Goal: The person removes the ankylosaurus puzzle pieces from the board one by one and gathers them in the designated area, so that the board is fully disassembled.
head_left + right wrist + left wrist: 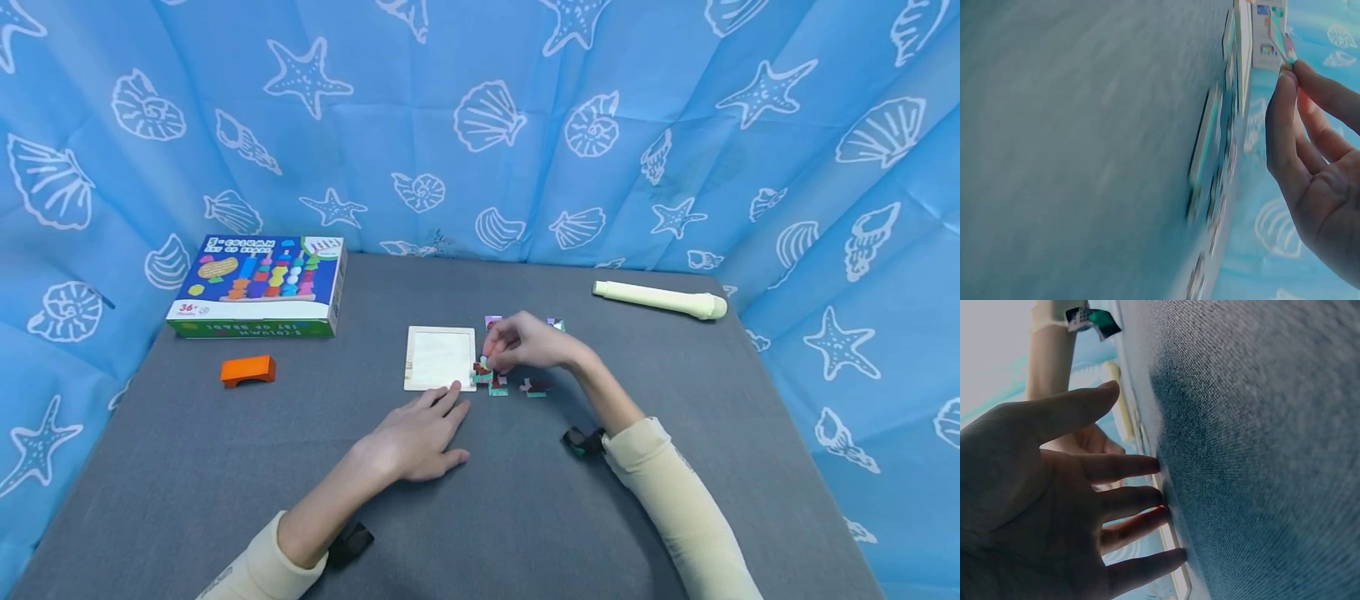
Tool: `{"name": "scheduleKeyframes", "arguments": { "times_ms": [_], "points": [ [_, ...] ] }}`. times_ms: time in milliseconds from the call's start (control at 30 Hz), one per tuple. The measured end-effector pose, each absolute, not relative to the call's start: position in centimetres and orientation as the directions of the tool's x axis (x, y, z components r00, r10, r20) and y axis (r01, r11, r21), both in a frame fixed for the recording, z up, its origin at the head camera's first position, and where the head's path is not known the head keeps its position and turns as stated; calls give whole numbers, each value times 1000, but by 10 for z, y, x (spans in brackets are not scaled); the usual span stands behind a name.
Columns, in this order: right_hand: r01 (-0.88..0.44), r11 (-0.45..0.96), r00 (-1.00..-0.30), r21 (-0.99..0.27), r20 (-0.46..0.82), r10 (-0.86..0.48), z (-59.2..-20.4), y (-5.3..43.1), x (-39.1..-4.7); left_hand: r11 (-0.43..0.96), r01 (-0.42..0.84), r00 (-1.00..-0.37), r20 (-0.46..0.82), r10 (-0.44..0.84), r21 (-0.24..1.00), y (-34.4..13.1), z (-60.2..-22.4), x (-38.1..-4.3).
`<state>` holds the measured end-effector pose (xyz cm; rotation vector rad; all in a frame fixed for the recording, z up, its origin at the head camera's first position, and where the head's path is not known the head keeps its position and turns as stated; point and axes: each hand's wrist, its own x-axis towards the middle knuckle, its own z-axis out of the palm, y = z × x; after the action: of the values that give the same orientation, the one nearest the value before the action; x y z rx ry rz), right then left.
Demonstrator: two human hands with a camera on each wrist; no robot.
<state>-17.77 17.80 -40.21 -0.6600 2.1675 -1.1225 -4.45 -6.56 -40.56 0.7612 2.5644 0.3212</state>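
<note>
My right hand (528, 342) pinches a small jigsaw puzzle piece (1282, 40) between thumb and fingertips. In the head view this piece, teal with reddish brown, overlaps the right edge of a pale wooden puzzle tray (442, 358). Spread fingers mark my left hand (420, 437), palm down, its fingertips at the tray's lower rim. Just below the right hand lie a loose puzzle piece (498, 388) and, farther right, another piece (536, 387). More pieces (556, 323) show behind that hand, partly covered by it.
A bead set box (255, 287) stands at the back left, with an orange arch block (248, 370) in front of it. Toward the back right lies a cream microphone-shaped stick (660, 300). A blue shell-print curtain (420, 125) hangs behind the grey tabletop (525, 517).
</note>
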Motion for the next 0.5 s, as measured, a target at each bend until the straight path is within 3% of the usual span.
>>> {"name": "scheduleKeyframes", "arguments": {
  "times_ms": [500],
  "points": [
    [-98, 586, -758, -804, -321, -567, -395, 261, -156, 824, 443, -744, -367, 558, 352, -66, -406, -45]
  ]
}}
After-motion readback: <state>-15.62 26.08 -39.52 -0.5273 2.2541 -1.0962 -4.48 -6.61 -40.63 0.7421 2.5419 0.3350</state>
